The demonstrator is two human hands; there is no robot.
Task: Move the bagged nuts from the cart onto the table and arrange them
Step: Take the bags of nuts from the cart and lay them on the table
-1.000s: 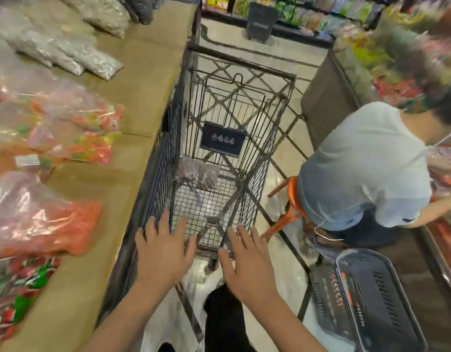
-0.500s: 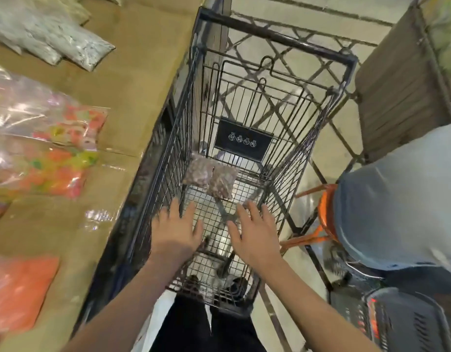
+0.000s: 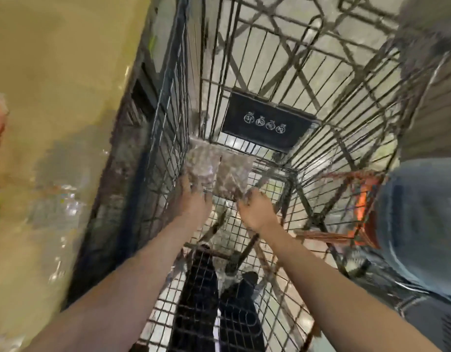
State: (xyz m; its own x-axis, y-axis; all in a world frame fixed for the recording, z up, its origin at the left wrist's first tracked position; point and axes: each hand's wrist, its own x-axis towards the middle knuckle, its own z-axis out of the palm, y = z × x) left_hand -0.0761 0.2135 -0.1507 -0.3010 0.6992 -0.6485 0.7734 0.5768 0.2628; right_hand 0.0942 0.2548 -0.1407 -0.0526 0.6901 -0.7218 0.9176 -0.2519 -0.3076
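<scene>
Two clear, crinkled plastic bags of brown nuts, left bag and right bag, side by side on the wire-mesh floor of the cart, centre of frame. Left hand at the near edge of the left bag, right hand at the right bag's near corner; grip blurred on both, cannot tell. Half a second ago, short of the bags with fingers spread. Tan table flush along the cart's left side; narrow walls close around both forearms.
</scene>
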